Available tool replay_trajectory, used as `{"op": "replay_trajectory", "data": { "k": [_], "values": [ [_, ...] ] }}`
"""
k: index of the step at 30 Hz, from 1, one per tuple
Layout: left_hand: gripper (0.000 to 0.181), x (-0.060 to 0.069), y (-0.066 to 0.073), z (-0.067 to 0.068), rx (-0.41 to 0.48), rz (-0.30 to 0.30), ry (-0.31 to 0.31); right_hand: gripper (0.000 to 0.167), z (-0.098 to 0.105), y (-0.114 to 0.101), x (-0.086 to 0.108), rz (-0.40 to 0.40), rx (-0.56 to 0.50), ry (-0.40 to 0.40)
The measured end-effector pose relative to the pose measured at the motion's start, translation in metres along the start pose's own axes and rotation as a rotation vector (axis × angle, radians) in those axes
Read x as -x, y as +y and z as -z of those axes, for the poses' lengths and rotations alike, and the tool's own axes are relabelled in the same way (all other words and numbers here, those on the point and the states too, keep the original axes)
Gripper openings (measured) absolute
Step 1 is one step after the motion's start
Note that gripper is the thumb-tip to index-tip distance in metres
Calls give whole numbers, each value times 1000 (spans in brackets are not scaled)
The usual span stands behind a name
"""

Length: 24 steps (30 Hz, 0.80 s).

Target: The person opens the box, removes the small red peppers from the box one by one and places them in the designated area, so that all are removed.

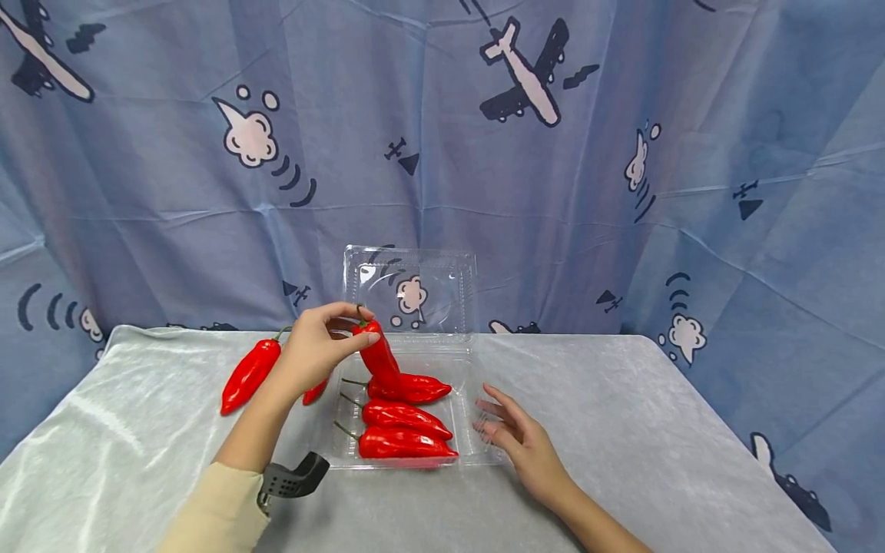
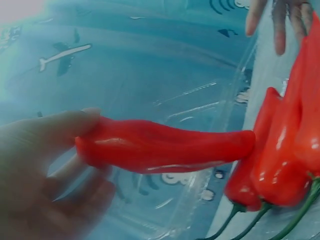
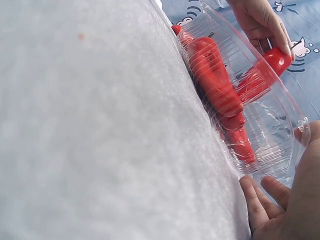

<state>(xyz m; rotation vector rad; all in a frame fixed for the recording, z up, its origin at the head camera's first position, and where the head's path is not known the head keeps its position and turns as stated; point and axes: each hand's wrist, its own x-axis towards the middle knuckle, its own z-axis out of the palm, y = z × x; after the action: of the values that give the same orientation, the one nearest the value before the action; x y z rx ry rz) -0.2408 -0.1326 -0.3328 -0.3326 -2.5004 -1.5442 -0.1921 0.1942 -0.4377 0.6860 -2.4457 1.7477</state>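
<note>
My left hand pinches a red pepper near its green stem, between thumb and fingers. The pepper tilts down over a clear plastic container, its tip at the rearmost pepper in there. In front of that one lie a middle pepper and a front pepper, stems to the left. In the left wrist view the held pepper looks smooth and glossy. My right hand is at the container's right side, fingers loosely extended; the right wrist view shows its fingers beside the clear wall.
The container's clear lid stands raised at the back. Left of the container, a loose red pepper lies on the pale cloth-covered table; another pepper is partly hidden by my left wrist. A patterned blue curtain hangs behind.
</note>
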Motion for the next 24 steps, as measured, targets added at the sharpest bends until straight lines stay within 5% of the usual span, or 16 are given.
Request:
{"op": "replay_trajectory", "data": {
  "k": [13,24],
  "values": [
    [32,2,9,26,-32,4,76,56,3,-2,1,-26,-7,11],
    [39,9,2,41,-80,22,135,56,0,2,1,-15,-22,4]
  ]
}}
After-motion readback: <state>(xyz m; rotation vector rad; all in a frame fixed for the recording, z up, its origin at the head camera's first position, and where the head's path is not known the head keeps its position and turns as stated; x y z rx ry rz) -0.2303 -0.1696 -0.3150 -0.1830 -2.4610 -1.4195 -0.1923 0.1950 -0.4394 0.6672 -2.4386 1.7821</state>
